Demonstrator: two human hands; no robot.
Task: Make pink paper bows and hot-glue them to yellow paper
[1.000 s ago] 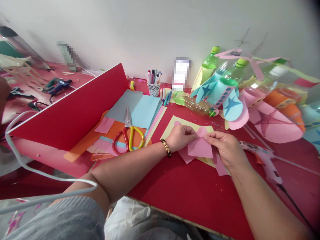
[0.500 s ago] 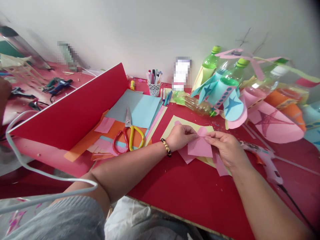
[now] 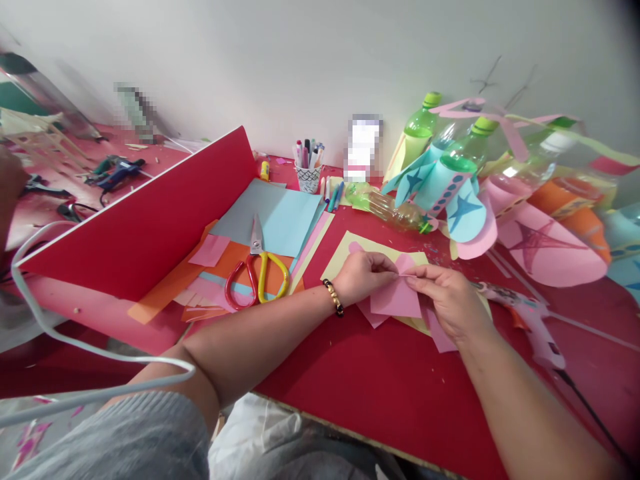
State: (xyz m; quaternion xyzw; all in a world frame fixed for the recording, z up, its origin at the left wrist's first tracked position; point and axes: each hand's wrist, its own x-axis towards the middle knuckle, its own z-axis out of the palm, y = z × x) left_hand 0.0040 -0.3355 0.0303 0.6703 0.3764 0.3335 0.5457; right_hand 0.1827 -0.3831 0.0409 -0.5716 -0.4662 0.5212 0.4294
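My left hand point(image 3: 363, 278) and my right hand point(image 3: 450, 303) both pinch a folded piece of pink paper point(image 3: 395, 298) between their fingertips. The paper's lower part hangs flat over a pale yellow card point(image 3: 367, 248), and loose pink scraps point(image 3: 439, 331) lie under my right hand. A beaded bracelet point(image 3: 333, 297) circles my left wrist. Red-and-yellow-handled scissors point(image 3: 257, 275) rest on coloured paper to the left of my left hand. A white hot glue gun point(image 3: 525, 312) lies just beyond my right hand.
A tilted red board point(image 3: 135, 217) stands to the left, with a blurred hand point(image 3: 10, 187) at the far left edge. A pen cup point(image 3: 307, 177) and decorated plastic bottles point(image 3: 450, 163) stand at the back. A white cord point(image 3: 50, 320) crosses the foreground.
Both hands and the pink paper have shifted slightly left, and the paper has turned a little. My grip on it has not changed.
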